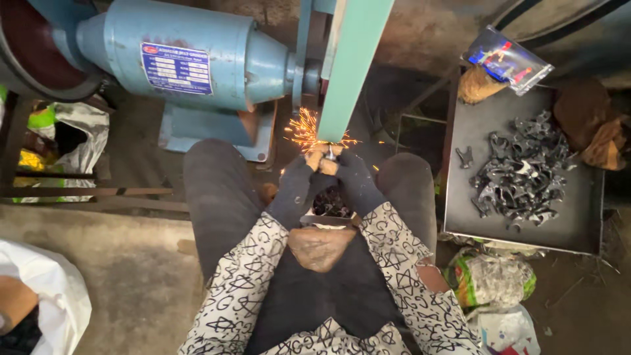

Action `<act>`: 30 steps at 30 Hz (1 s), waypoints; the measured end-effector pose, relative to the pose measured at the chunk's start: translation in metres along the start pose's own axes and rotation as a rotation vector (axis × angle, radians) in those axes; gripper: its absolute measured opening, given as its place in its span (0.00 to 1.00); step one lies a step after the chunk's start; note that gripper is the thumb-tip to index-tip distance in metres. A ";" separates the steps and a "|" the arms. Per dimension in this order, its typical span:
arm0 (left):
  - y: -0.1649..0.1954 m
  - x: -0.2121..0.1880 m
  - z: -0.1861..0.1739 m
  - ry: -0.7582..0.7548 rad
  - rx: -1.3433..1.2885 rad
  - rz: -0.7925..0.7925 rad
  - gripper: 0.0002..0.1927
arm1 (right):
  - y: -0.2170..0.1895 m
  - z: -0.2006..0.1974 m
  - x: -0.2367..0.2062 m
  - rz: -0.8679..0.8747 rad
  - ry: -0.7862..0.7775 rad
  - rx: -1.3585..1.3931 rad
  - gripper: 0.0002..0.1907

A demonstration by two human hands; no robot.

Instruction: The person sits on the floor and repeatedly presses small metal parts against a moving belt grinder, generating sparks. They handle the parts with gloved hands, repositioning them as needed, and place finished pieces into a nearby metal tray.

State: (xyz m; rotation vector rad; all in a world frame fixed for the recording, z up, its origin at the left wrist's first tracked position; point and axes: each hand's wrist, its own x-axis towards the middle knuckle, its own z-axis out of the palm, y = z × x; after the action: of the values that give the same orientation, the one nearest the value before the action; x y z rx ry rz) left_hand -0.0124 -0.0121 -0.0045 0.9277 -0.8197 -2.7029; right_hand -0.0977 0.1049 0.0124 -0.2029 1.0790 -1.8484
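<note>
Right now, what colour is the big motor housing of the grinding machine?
The motor housing is light blue, seen best in the head view.

Metal workshop: blue grinder motor (190, 56), sparks (305, 128) off belt (351, 66), tray (585, 217) of metal parts (522, 174).

You have one view only, worn on your head, looking steeply down past your knees at the blue grinder motor (190, 59). It sits near the top edge, fairly close; the metal tray (578, 217) lies right of it.
</note>
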 end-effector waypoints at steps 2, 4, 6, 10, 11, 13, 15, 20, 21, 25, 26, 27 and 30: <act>0.003 0.004 -0.001 -0.111 -0.031 0.018 0.14 | -0.004 0.002 0.009 -0.014 0.033 0.009 0.22; 0.003 0.000 -0.003 -0.154 -0.041 0.012 0.15 | -0.006 0.003 0.003 -0.033 0.048 -0.081 0.23; 0.006 -0.003 -0.004 -0.145 -0.010 0.020 0.15 | -0.010 0.006 -0.005 -0.085 0.012 -0.269 0.23; 0.009 -0.012 -0.007 -0.017 0.884 0.261 0.17 | -0.009 0.017 -0.020 -0.289 0.039 -0.698 0.29; 0.007 -0.015 -0.007 -0.054 0.718 0.296 0.17 | -0.008 0.019 -0.027 -0.280 0.085 -0.630 0.31; 0.007 -0.017 -0.009 -0.150 0.298 0.089 0.18 | -0.006 0.022 -0.030 -0.201 0.127 -0.479 0.33; 0.009 -0.017 -0.011 -0.272 -0.213 -0.355 0.19 | -0.004 0.023 -0.028 -0.094 0.102 -0.322 0.32; 0.013 -0.013 -0.010 -0.369 -0.104 -0.184 0.22 | 0.008 0.013 -0.004 -0.035 0.139 0.047 0.21; 0.010 -0.012 -0.009 -0.365 -0.198 -0.233 0.22 | 0.012 0.008 -0.002 0.037 0.207 0.206 0.20; 0.003 0.005 -0.006 -0.235 -0.083 -0.234 0.22 | 0.020 -0.016 0.013 0.115 0.203 0.084 0.13; 0.003 0.009 -0.009 -0.245 -0.093 -0.215 0.21 | 0.021 -0.021 0.017 0.107 0.098 0.197 0.11; 0.000 0.011 -0.010 -0.253 -0.110 -0.210 0.20 | 0.021 -0.024 0.018 0.105 0.007 0.310 0.10; 0.001 0.017 -0.017 -0.372 -0.089 -0.067 0.17 | 0.019 -0.025 0.016 0.034 -0.119 0.391 0.08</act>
State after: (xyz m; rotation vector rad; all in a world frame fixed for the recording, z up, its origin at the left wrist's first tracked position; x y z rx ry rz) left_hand -0.0153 -0.0265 -0.0239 0.4458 -0.7297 -2.9908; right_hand -0.1077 0.1038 -0.0219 -0.0629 0.6202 -1.9486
